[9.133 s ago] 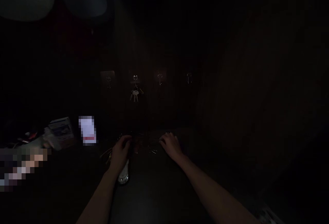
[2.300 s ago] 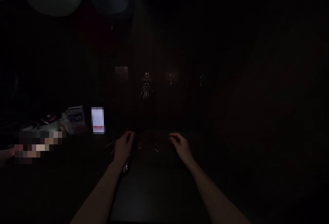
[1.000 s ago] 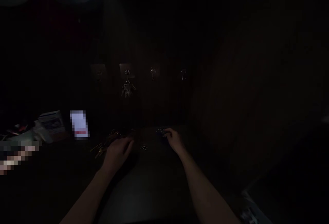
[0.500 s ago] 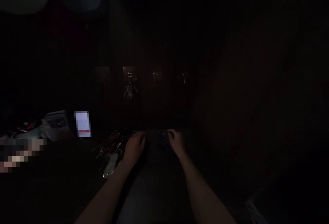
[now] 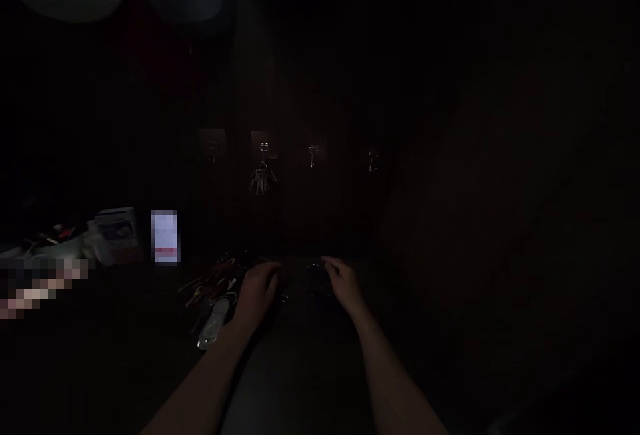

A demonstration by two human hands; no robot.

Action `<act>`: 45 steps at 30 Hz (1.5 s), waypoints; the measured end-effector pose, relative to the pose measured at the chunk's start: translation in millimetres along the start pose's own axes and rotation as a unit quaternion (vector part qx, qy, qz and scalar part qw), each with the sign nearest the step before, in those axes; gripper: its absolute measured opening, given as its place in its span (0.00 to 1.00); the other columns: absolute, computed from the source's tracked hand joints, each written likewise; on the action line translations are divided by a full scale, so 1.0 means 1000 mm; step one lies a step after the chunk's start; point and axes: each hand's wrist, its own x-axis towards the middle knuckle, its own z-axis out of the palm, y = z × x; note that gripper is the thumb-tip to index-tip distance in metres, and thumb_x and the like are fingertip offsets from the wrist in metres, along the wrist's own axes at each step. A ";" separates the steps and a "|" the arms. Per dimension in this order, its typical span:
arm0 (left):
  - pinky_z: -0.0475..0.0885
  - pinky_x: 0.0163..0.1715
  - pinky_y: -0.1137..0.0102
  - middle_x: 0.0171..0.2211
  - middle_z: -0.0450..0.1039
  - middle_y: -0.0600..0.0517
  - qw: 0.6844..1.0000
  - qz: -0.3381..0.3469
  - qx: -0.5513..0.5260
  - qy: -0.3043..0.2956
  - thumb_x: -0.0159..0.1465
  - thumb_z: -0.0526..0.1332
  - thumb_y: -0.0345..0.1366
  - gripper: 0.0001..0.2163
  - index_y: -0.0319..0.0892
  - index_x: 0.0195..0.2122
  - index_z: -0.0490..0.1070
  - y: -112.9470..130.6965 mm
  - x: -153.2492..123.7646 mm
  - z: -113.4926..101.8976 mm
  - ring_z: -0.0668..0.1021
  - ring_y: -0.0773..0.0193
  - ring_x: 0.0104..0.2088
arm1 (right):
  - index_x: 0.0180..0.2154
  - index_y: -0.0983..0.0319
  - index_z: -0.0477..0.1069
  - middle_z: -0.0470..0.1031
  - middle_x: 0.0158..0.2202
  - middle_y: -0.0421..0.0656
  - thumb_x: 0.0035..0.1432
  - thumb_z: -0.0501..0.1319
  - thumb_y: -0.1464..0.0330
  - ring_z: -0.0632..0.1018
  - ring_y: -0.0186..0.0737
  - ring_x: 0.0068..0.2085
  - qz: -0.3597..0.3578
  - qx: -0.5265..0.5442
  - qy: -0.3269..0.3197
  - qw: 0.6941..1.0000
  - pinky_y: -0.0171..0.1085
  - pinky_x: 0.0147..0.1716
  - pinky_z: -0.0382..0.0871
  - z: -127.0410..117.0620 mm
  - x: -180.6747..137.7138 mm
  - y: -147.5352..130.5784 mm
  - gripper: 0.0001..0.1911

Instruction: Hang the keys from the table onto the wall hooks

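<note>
Keys (image 5: 207, 287) are heaped left of the left hand (image 5: 257, 295). Dark bunch (image 5: 317, 280) is overhung by the right hand (image 5: 345, 283); finger grips can't be told.

Darkness hides what lies under the right hand (image 5: 344, 283).

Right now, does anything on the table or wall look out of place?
The loose keys lie in a scattered heap on the table beside the left hand, while only the second of four wall hooks carries a key bunch. That spread stands out; the light is too dim to judge damage.
</note>
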 end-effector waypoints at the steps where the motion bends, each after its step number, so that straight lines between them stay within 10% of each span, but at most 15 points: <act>1: 0.68 0.46 0.62 0.41 0.75 0.49 1.000 0.002 -0.002 -0.006 0.60 0.51 0.31 0.13 0.44 0.43 0.70 0.000 0.000 0.001 0.75 0.60 0.43 | 0.41 0.60 0.74 0.75 0.46 0.45 0.55 0.50 0.68 0.74 0.40 0.48 -0.001 0.008 0.008 1.000 0.41 0.50 0.65 0.000 0.000 0.001 0.16; 16: 0.67 0.48 0.62 0.44 0.75 0.49 0.996 0.012 -0.008 -0.084 0.60 0.52 0.29 0.14 0.43 0.45 0.70 0.004 -0.001 0.004 0.76 0.59 0.45 | 0.44 0.55 0.72 0.79 0.29 0.38 0.56 0.51 0.70 0.78 0.39 0.39 -0.009 -0.167 -0.061 0.984 0.38 0.43 0.65 -0.009 -0.015 -0.014 0.17; 28: 0.65 0.49 0.62 0.45 0.74 0.50 0.988 0.053 0.016 -0.146 0.59 0.54 0.28 0.16 0.48 0.48 0.70 0.008 -0.002 0.006 0.73 0.59 0.47 | 0.39 0.54 0.73 0.74 0.45 0.40 0.55 0.55 0.68 0.70 0.43 0.48 -0.040 -0.244 -0.117 0.962 0.44 0.48 0.56 -0.001 -0.022 -0.022 0.11; 38: 0.62 0.50 0.56 0.48 0.70 0.48 0.979 0.058 0.118 -0.158 0.61 0.55 0.40 0.14 0.50 0.47 0.72 0.006 -0.008 0.011 0.70 0.54 0.49 | 0.36 0.57 0.73 0.75 0.41 0.44 0.55 0.53 0.70 0.70 0.47 0.46 0.056 -0.310 -0.026 0.949 0.47 0.45 0.57 -0.019 -0.020 -0.018 0.11; 45: 0.64 0.49 0.58 0.47 0.71 0.49 0.984 0.048 0.089 -0.147 0.61 0.55 0.38 0.12 0.48 0.44 0.72 0.008 -0.008 0.009 0.71 0.56 0.48 | 0.43 0.53 0.72 0.72 0.47 0.41 0.55 0.53 0.74 0.67 0.41 0.50 -0.080 -0.273 -0.085 0.955 0.42 0.51 0.54 0.004 -0.024 -0.024 0.17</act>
